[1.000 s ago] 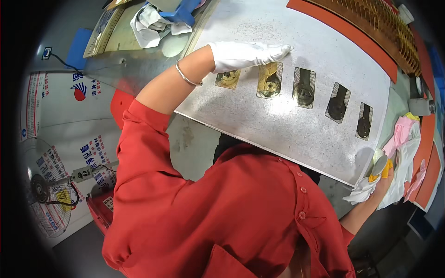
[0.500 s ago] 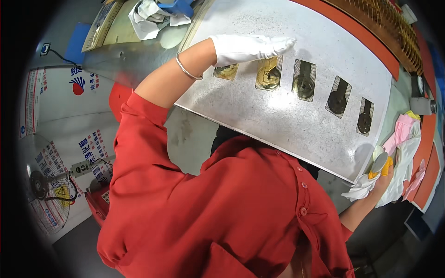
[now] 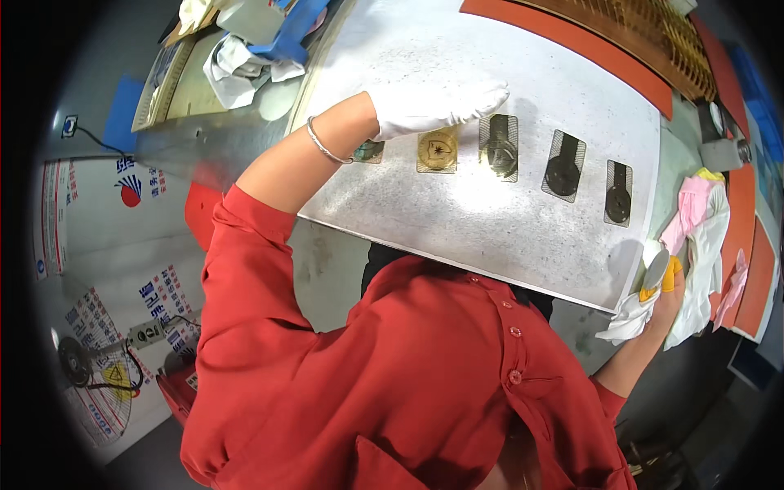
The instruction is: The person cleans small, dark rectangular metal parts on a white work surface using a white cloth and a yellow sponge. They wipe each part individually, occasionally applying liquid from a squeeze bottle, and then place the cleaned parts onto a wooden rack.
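My left hand (image 3: 441,108) wears a white glove and reaches over the white board (image 3: 392,204), fingers stretched out together, with nothing visible in them. Just below it lie a gold medal-like disc (image 3: 438,150) and a shinier dark one (image 3: 500,155), each on a mesh-patterned rectangle. At the board's right, my right hand (image 3: 670,300), with yellow coverings at the fingertips, grips a grey disc (image 3: 656,269). A white cloth (image 3: 629,318) hangs beneath the disc; how it is held is partly hidden.
More discs on mesh rectangles lie along the board: two dark ones (image 3: 563,173) to the right and one partly covered by my left wrist (image 3: 369,152). Pink and white cloths (image 3: 692,204) lie beside my right hand. Beyond stands a brown rack (image 3: 629,33); far left, a blue tray (image 3: 296,33).
The whole view has shifted, moving the board and discs leftward in the picture. My left hand stays stretched over the board, and my right hand keeps hold of the grey disc.
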Available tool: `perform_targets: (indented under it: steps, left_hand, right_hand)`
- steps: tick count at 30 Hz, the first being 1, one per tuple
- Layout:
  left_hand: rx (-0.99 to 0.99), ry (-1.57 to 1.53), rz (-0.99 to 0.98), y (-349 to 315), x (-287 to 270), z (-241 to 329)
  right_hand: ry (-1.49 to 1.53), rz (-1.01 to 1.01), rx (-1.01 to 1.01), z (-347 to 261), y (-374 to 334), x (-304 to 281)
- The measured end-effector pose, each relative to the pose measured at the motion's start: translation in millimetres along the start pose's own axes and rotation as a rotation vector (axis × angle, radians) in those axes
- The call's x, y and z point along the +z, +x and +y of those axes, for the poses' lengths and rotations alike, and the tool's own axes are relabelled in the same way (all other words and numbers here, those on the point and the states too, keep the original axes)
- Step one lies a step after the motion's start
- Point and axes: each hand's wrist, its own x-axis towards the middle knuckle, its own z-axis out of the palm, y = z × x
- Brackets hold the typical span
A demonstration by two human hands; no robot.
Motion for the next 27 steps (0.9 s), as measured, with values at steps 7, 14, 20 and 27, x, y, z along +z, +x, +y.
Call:
perform_targets:
  steps: [7, 14, 20, 27]
  left_hand:
    - [-0.075, -0.125, -0.044, 41.3, 5.1, -23.8]
    - [-0.26, -0.127, 0.026, 40.8, 22.4, 9.9]
    - [-0.17, -0.069, 0.028, 48.0, 24.4, -0.5]
    - [-0.01, 0.067, -0.126, 48.4, 20.4, 22.4]
  right_hand:
    - [-0.023, 0.008, -0.015, 3.6, 1.0, -3.4]
    - [0.042, -0.052, 0.019, -1.6, -1.3, -0.4]
    - [0.117, -0.041, 0.008, 0.8, -1.1, -0.3]
    - [0.066, -0.001, -0.021, 3.8, -1.1, -0.7]
